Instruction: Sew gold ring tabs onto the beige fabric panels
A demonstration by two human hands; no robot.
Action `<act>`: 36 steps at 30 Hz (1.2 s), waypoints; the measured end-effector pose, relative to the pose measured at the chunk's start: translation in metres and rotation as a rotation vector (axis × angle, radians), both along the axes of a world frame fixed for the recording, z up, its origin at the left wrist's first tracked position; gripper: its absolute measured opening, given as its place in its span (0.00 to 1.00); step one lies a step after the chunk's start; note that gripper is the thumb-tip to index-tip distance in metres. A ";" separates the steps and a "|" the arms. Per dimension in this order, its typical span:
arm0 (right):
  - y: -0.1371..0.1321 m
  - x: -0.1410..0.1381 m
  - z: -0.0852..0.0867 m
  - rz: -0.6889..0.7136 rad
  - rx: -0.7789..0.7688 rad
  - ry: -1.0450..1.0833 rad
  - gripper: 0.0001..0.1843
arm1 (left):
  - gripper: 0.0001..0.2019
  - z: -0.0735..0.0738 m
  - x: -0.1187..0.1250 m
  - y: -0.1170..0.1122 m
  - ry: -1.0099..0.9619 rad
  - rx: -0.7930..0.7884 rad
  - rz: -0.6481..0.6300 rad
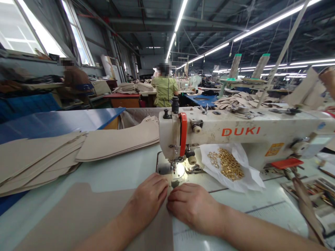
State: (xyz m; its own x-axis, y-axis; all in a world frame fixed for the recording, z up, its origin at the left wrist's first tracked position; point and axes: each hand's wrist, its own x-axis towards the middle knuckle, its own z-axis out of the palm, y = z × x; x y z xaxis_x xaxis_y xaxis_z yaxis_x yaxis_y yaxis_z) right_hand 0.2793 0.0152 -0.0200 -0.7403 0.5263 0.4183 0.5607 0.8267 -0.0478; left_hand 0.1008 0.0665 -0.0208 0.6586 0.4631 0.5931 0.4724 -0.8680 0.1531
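My left hand (pixel 150 197) and my right hand (pixel 192 204) lie side by side on a beige cut piece of material (pixel 75 216) on the pale table, just in front of the needle (pixel 173 167) of a white DUKI sewing machine (pixel 235 134). Both hands have their fingers curled down and pressed onto the piece's edge near the presser foot. What the fingertips pinch is hidden under them.
Stacks of beige cut pieces (pixel 39 157) lie at the left and behind (pixel 120 141). A white paper with several gold metal rings (pixel 229 164) sits right of the needle. Tools lie in a tray at far right (pixel 320 190). Other people work at benches behind (pixel 164 89).
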 end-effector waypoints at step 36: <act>-0.002 -0.003 0.003 -0.101 -0.039 0.039 0.10 | 0.11 -0.002 0.000 0.000 0.022 -0.031 0.001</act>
State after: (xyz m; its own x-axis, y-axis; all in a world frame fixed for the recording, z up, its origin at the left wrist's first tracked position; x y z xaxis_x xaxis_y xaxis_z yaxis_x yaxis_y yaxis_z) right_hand 0.2763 0.0137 -0.0171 -0.6664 0.6136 0.4236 0.6377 0.7634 -0.1026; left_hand 0.1007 0.0667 -0.0226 0.6706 0.4819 0.5640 0.4770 -0.8624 0.1696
